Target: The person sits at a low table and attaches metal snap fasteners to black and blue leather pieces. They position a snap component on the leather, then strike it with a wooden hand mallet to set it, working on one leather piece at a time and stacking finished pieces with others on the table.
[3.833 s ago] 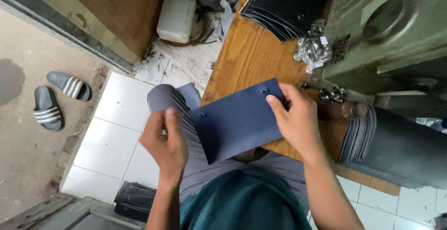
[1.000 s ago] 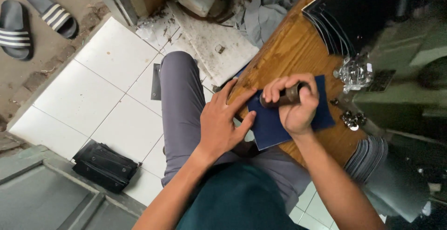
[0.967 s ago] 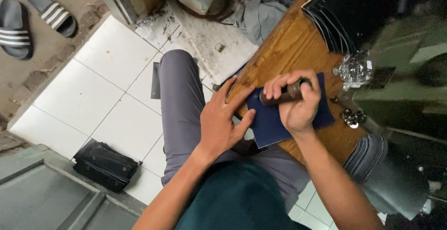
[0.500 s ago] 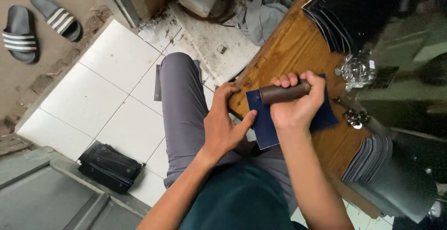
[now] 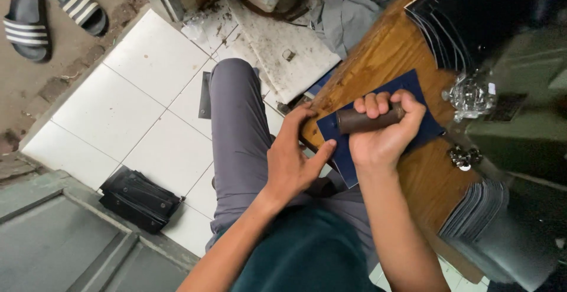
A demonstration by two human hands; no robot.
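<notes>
Head view, looking down. The person sits at a wooden worktop point(image 5: 387, 50). A dark blue sheet point(image 5: 413, 88), folded, lies flat on the worktop near its front edge.

Right hand point(image 5: 384, 132): fist wrapped fully around a short dark brown cylinder point(image 5: 354, 121), which lies across the blue sheet and appears to press down on it. Left hand point(image 5: 292, 159): fingers half spread, fingertips on the worktop edge by the sheet's left corner, thumb touching the sheet's near edge and pinning it. Neither hand is pinching the sheet itself.

Handling, judged: the sheet looks thin, light and flexible but firm enough to hold a fold, likely leather-like or card. It looks prone to sliding on the smooth wood, so it is best held flat at an edge or corner. The cylinder looks rigid and solid, and a full-fist grip around its middle suits it.

Surroundings: a stack of black sheets point(image 5: 449, 14) at the far end of the worktop, a green machine point(image 5: 520, 121) to the right, small shiny metal pieces point(image 5: 469, 94) beside it. On the floor, a black bundle point(image 5: 139, 197) on white tiles and a pair of striped sandals point(image 5: 50, 11) further off.
</notes>
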